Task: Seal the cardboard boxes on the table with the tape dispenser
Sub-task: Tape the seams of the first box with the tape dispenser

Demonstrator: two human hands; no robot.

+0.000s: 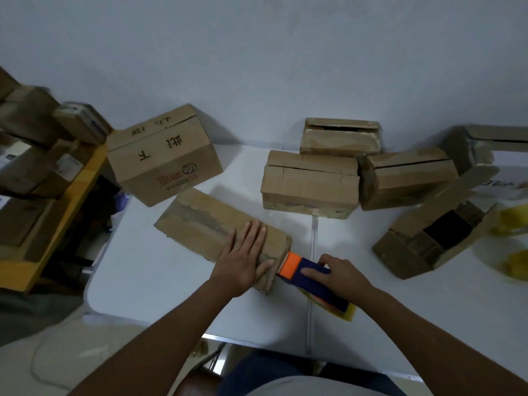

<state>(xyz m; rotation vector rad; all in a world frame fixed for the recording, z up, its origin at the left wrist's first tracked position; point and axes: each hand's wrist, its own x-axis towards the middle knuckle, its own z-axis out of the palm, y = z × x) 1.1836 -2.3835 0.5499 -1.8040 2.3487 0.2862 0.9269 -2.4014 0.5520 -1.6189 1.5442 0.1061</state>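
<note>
White table (160, 267) against pale wall | long cardboard box (205, 224) at table's near middle, left hand (245, 261) flat on it, fingers spread | right hand (340, 274) grips blue-orange tape dispenser (311, 278), orange end touching box's near end | large box (163, 158) beyond long box: handwritten characters, red logo, unreadable | open box (428, 238) right of dispenser
</note>
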